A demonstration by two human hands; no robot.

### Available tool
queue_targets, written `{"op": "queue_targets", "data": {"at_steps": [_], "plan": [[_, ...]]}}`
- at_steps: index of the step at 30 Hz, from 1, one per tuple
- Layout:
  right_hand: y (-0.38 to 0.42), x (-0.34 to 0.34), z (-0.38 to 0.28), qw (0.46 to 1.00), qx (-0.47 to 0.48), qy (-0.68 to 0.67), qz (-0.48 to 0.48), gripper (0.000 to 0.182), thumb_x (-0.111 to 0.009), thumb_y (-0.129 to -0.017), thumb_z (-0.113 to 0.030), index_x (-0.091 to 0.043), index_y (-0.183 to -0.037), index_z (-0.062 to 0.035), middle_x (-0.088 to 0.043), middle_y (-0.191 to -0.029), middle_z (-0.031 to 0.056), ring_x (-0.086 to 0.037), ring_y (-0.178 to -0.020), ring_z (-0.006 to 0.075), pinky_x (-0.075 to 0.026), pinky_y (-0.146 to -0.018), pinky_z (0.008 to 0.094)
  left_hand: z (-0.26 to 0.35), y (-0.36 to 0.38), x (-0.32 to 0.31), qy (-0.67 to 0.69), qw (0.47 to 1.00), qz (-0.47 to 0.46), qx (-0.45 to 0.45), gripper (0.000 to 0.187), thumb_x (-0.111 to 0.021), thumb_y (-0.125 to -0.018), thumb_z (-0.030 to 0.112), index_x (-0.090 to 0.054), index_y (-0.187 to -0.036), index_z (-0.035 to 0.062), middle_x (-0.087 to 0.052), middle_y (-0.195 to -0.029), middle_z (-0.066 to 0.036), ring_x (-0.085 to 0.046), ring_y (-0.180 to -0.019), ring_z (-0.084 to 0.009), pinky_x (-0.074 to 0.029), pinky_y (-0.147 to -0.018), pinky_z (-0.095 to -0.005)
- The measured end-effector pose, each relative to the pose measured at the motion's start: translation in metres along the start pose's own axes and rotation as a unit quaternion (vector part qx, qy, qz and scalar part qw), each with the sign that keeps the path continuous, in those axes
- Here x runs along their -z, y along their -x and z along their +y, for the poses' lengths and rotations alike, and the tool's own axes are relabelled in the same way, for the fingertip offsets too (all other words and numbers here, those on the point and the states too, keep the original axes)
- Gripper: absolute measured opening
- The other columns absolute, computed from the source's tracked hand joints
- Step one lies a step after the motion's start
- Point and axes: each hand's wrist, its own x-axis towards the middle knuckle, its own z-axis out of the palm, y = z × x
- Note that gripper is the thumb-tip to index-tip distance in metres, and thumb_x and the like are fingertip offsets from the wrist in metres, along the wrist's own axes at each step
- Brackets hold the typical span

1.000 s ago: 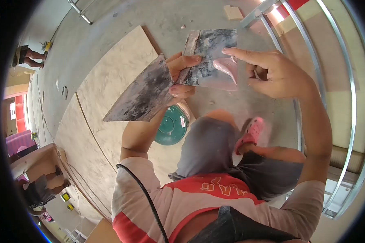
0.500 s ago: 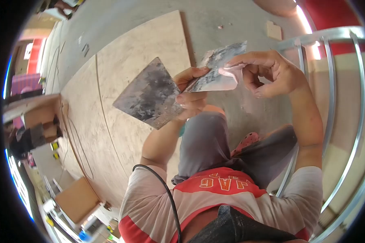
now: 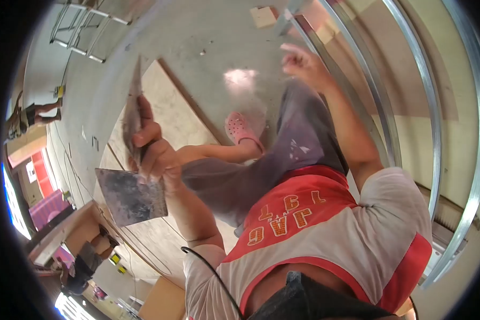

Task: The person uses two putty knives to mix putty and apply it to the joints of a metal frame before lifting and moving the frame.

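Observation:
My left hand [image 3: 156, 152] is closed on two thin, dark-smeared plates. The lower plate [image 3: 133, 197] is square and stained grey and black, seen flat below my fingers. The other plate [image 3: 134, 109] stands nearly edge-on above them. At the upper right, my right hand [image 3: 304, 65] is blurred, with its fingers apart and nothing seen in it. It is away from the plates, near my knee and the metal bars.
Curved metal bars [image 3: 434, 101] run along the right. A wooden board [image 3: 170, 112] lies on the grey floor. My foot wears a pink clog [image 3: 237, 128]. A metal ladder-like frame [image 3: 82, 32] stands at upper left. Other people are at the far left.
My right hand has moved away from the plates and the pale, folded piece it was touching. My left hand has shifted left, turning one plate edge-on. The view has turned, and my foot shows.

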Motion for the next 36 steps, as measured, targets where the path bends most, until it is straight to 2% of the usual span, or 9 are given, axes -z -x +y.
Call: {"op": "queue_targets", "data": {"at_steps": [4, 7, 16, 22, 25, 28, 31, 34, 36], "plan": [[-0.054, 0.075, 0.048, 0.918, 0.033, 0.3, 0.258, 0.073, -0.073, -0.061, -0.021, -0.048, -0.128, -0.0107, -0.06, -0.114, 0.0133, -0.057, -0.104, 0.0263, -0.045, -0.089, 0.0343, 0.001, -0.038, -0.006, -0.048, 0.998, 0.029, 0.039, 0.084, -0.052, -0.072, -0.008, -0.006, -0.142, -0.0003, -0.049, -0.106, -0.028, -0.049, -0.041, -0.013, -0.031, -0.034, -0.0221], [-0.104, 0.107, 0.073, 0.937, -0.098, 0.218, 0.254, 0.077, -0.071, -0.057, -0.021, -0.047, -0.13, -0.0107, -0.058, -0.117, 0.0146, -0.055, -0.108, 0.0276, -0.043, -0.093, 0.0346, 0.006, -0.062, -0.005, -0.066, 0.996, 0.041, 0.045, 0.084, -0.052, -0.071, -0.009, -0.007, -0.142, -0.0013, -0.049, -0.106, -0.028, -0.048, -0.04, -0.0127, -0.031, -0.034, -0.0221], [-0.136, 0.117, 0.043, 0.93, -0.246, 0.166, 0.217, 0.062, -0.066, -0.059, -0.018, -0.051, -0.118, -0.003, -0.061, -0.091, 0.0081, -0.058, -0.085, 0.0191, -0.046, -0.071, 0.0287, 0.037, -0.069, 0.033, -0.044, 0.997, 0.067, 0.004, 0.083, -0.051, -0.072, -0.007, -0.006, -0.142, -0.0024, -0.05, -0.106, -0.028, -0.047, -0.04, -0.0118, -0.029, -0.034, -0.0221], [-0.168, 0.142, 0.125, 0.936, -0.174, 0.202, 0.231, 0.06, -0.065, -0.058, -0.019, -0.051, -0.113, 0.0024, -0.058, -0.092, 0.0096, -0.055, -0.085, 0.0191, -0.045, -0.065, 0.0303, 0.038, -0.048, 0.051, -0.063, 0.994, 0.089, -0.034, 0.08, -0.048, -0.076, -0.005, -0.004, -0.142, -0.0023, -0.049, -0.102, -0.027, -0.046, -0.039, -0.0111, -0.029, -0.033, -0.0222], [-0.151, 0.127, 0.06, 0.952, -0.189, 0.219, 0.094, 0.059, -0.064, -0.057, -0.018, -0.053, -0.112, 0.0008, -0.058, -0.095, 0.0114, -0.056, -0.086, 0.0195, -0.045, -0.067, 0.0309, 0.031, -0.044, 0.047, -0.082, 0.992, 0.085, -0.035, 0.074, -0.045, -0.081, -0.002, -0.002, -0.142, -0.0022, -0.048, -0.1, -0.027, -0.045, -0.037, -0.0103, -0.028, -0.032, -0.0216], [-0.158, 0.125, 0.047, 0.905, -0.274, 0.311, 0.094, 0.058, -0.063, -0.055, -0.018, -0.057, -0.11, -0.0039, -0.06, -0.094, 0.0122, -0.057, -0.089, 0.0198, -0.047, -0.068, 0.0306, 0.024, -0.039, 0.049, -0.098, 0.992, 0.076, -0.028, 0.065, -0.039, -0.088, 0.004, -0.002, -0.142, -0.0015, -0.048, -0.099, -0.027, -0.044, -0.036, -0.0096, -0.028, -0.032, -0.0207], [-0.168, 0.126, 0.071, 0.898, -0.191, 0.378, 0.119, 0.064, -0.065, -0.054, -0.022, -0.055, -0.115, -0.0047, -0.061, -0.098, 0.0158, -0.059, -0.092, 0.0217, -0.048, -0.068, 0.031, 0.018, -0.041, 0.059, -0.103, 0.991, 0.075, -0.027, 0.059, -0.034, -0.093, 0.008, -0.002, -0.142, -0.0002, -0.049, -0.098, -0.026, -0.043, -0.036, -0.0092, -0.029, -0.031, -0.02], [-0.176, 0.142, 0.057, 0.904, -0.31, 0.281, -0.091, 0.081, -0.07, -0.053, -0.026, -0.045, -0.128, -0.0076, -0.054, -0.115, 0.0191, -0.056, -0.101, 0.0248, -0.048, -0.073, 0.0317, 0.019, -0.053, 0.072, -0.095, 0.991, 0.097, -0.013, 0.057, -0.031, -0.094, 0.01, -0.002, -0.142, 0.0014, -0.049, -0.098, -0.025, -0.043, -0.035, -0.009, -0.029, -0.031, -0.0199], [-0.165, 0.129, 0.056, 0.798, -0.352, 0.481, 0.093, 0.092, -0.074, -0.053, -0.03, -0.036, -0.134, -0.0082, -0.048, -0.124, 0.0204, -0.053, -0.108, 0.0276, -0.047, -0.079, 0.0326, 0.019, -0.068, 0.078, -0.094, 0.988, 0.12, 0.017, 0.054, -0.028, -0.096, 0.012, -0.002, -0.142, 0.0024, -0.05, -0.099, -0.025, -0.044, -0.035, -0.009, -0.029, -0.03, -0.0201]]}}
